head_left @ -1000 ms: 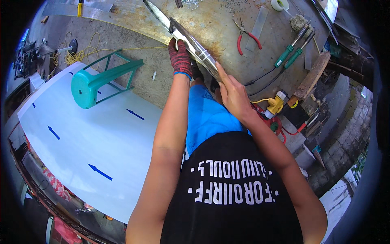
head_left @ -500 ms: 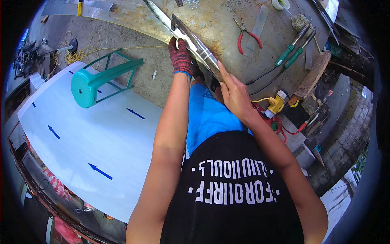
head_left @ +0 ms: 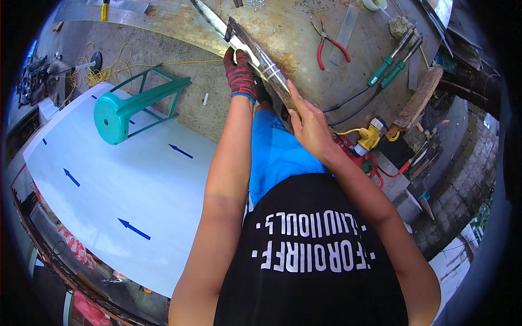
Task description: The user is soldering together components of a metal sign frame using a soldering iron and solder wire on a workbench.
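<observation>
At the near edge of a rust-stained worktop (head_left: 296,27), a long metal bar (head_left: 260,54) alongside a pale metal strip (head_left: 214,23). Held at the strip by closed fingers of the gloved left hand (head_left: 239,75); pinched at the bar's near end between thumb and nearly straight fingers of the bare right hand (head_left: 311,124). Beyond, red-handled pliers (head_left: 319,55), two green-handled irons (head_left: 392,76).

Metal tabletop (head_left: 296,32): bounced bright glare beside the gloved left hand (head_left: 239,77)
White sheet (head_left: 119,185): shone pale, softly shaded near the green stool (head_left: 111,120)
Black shirt (head_left: 310,301): looked dark, folds lost
Right hand (head_left: 314,126): looked sharp
Picture rim: fell black, straight edges bent, right hazed blue
</observation>
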A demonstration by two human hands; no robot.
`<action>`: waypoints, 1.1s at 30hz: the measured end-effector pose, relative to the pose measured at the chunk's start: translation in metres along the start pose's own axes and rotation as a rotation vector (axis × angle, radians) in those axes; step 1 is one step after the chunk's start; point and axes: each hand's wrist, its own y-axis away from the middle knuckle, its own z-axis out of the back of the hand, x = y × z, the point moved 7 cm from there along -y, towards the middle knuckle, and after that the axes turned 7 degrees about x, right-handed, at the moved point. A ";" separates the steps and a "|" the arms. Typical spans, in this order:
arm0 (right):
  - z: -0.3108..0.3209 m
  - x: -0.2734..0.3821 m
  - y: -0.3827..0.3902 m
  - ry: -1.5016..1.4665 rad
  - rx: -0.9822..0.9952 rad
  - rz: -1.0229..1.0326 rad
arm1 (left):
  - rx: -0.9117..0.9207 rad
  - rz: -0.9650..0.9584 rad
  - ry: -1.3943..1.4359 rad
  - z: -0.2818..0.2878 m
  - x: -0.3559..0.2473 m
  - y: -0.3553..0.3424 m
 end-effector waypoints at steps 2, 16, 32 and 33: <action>-0.001 -0.001 0.000 -0.001 0.002 -0.013 | 0.005 0.020 0.000 0.000 0.001 0.000; 0.013 0.007 -0.006 0.125 0.094 -0.130 | -0.013 0.102 0.112 -0.007 -0.019 0.015; 0.006 -0.001 0.000 0.055 0.034 -0.110 | 0.018 0.094 0.135 -0.012 -0.033 0.024; 0.004 -0.001 -0.001 0.062 0.055 -0.123 | 0.021 0.089 0.140 -0.012 -0.032 0.023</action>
